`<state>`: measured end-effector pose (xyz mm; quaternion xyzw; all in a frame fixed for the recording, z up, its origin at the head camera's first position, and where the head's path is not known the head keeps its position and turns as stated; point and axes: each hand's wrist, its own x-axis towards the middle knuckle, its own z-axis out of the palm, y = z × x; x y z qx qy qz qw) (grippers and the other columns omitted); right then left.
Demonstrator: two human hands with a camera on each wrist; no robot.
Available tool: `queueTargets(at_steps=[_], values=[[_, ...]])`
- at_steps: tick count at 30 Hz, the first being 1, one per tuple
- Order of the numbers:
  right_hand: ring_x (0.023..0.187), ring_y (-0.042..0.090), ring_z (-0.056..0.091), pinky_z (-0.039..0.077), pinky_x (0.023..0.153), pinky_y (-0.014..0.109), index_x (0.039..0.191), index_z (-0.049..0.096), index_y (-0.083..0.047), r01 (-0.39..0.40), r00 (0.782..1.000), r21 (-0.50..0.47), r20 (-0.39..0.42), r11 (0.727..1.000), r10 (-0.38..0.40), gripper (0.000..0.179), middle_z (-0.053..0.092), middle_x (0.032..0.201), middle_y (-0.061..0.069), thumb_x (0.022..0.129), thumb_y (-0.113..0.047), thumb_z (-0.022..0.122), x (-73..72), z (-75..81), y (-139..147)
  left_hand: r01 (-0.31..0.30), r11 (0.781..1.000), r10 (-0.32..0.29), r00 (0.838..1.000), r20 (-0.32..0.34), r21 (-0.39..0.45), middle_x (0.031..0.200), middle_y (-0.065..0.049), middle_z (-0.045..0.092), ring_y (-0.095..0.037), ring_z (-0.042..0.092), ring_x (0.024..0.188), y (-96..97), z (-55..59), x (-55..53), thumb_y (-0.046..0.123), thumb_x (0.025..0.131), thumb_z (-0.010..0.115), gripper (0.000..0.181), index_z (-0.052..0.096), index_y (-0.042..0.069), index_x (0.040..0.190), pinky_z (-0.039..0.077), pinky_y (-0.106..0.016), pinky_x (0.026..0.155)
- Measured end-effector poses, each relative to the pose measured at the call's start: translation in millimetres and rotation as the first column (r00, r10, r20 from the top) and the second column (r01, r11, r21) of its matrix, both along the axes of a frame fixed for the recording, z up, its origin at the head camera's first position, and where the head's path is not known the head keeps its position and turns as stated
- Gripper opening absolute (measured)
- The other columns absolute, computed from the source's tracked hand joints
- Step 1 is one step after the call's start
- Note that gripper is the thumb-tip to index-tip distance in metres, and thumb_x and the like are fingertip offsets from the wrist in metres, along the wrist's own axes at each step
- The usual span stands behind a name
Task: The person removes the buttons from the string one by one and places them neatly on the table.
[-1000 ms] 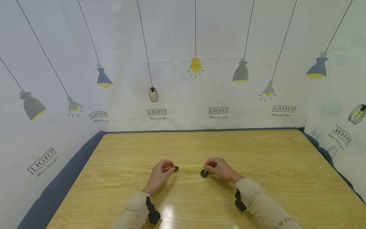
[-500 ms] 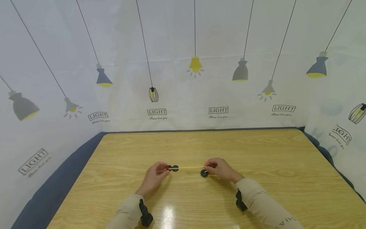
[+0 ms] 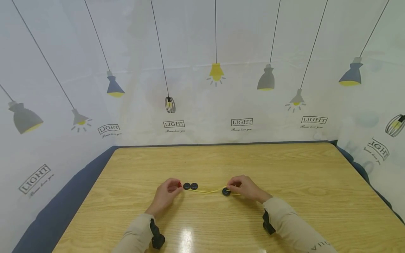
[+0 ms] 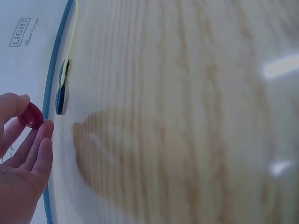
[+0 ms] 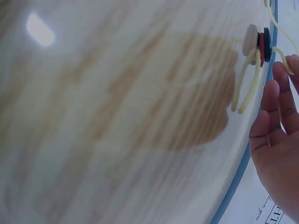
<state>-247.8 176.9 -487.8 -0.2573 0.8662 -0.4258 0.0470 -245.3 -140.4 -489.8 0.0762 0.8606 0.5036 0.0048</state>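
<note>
My left hand (image 3: 165,195) pinches a red button (image 4: 31,115) between thumb and fingertips, just above the table. Right beside those fingertips, a pair of black buttons (image 3: 190,186) lies flat on the wood. A yellow string (image 3: 209,192) hangs slack, its left end by the black buttons. My right hand (image 3: 246,189) pinches it farther along. Below the right fingertips sits a short button stack threaded on the string: in the right wrist view a black button (image 5: 267,45), a red one (image 5: 261,52) and a pale one (image 5: 251,42) show, with string tails trailing from the pale side.
The wooden table (image 3: 202,225) reaches back to a white curtain (image 3: 202,105) printed with hanging lamps. Dark blue fabric (image 3: 68,186) borders the table's sides and back. Glare (image 3: 186,239) shines on the near part of the tabletop.
My left hand has drawn the red button leftward and off the string, uncovering the black buttons. The string, earlier stretched straight between both hands, now sags. My right hand has barely moved.
</note>
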Motion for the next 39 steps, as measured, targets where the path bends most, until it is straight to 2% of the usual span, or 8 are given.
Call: queueTargets(at_steps=[5, 10, 18, 32, 39], values=[[0.069, 0.007, 0.052, 0.045, 0.062, 0.023, 0.089, 0.066, -0.004, 0.000, 1.000, -0.001, 0.019, 1.000, 0.000, 0.013, 0.062, 0.082, 0.003, 0.089, -0.014, 0.057, 0.9, 2.1, 0.1, -0.022, 0.999, 0.022, 1.000, 0.001, -0.027, 0.099, -0.010, 0.061, -0.025, 0.058, 0.091, -1.5, -1.3, -3.7, 0.008, 0.083, 0.064, 0.027, 0.059, 0.000, 0.108, 0.047, -0.037, 0.080], [0.069, 0.007, 0.052, 0.045, 0.061, 0.023, 0.090, 0.065, -0.003, -0.007, 1.000, -0.002, 0.020, 1.000, 0.007, 0.013, 0.063, 0.082, 0.004, 0.089, -0.013, 0.056, 0.7, 2.2, 0.2, -0.010, 0.999, 0.007, 0.999, -0.045, -0.052, 0.096, -0.013, 0.061, -0.025, 0.059, 0.085, -2.0, -5.3, -9.4, 0.005, 0.081, 0.064, 0.026, 0.060, -0.003, 0.105, 0.049, -0.035, 0.075], [0.069, 0.007, 0.052, 0.045, 0.063, 0.024, 0.089, 0.065, -0.003, -0.013, 1.000, -0.017, 0.022, 1.000, 0.013, 0.013, 0.062, 0.082, 0.004, 0.089, -0.013, 0.057, 0.2, 1.8, -0.2, -0.011, 0.993, 0.001, 0.997, -0.078, -0.117, 0.092, -0.013, 0.055, -0.023, 0.056, 0.082, 0.5, -8.4, -15.0, -0.001, 0.079, 0.065, 0.025, 0.061, -0.005, 0.104, 0.049, -0.032, 0.071], [0.071, 0.009, 0.054, 0.046, 0.064, 0.025, 0.090, 0.065, -0.005, -0.031, 0.999, -0.024, 0.016, 0.999, 0.032, 0.013, 0.062, 0.082, 0.001, 0.089, -0.015, 0.057, -3.7, -5.6, 0.9, -0.001, 0.985, -0.012, 0.997, -0.073, -0.173, 0.092, -0.012, 0.054, -0.022, 0.053, 0.081, 2.6, -10.4, -19.3, -0.005, 0.076, 0.064, 0.027, 0.063, -0.004, 0.103, 0.045, -0.036, 0.072], [0.070, 0.007, 0.053, 0.046, 0.063, 0.025, 0.090, 0.065, -0.004, -0.041, 0.999, -0.022, -0.011, 0.999, 0.040, 0.013, 0.061, 0.081, -0.001, 0.089, -0.014, 0.057, -3.0, -5.1, 0.1, -0.001, 0.988, -0.010, 0.998, -0.067, -0.154, 0.092, -0.012, 0.055, -0.023, 0.052, 0.081, 2.5, -11.2, -21.0, -0.006, 0.075, 0.064, 0.028, 0.062, -0.004, 0.103, 0.044, -0.037, 0.073]])
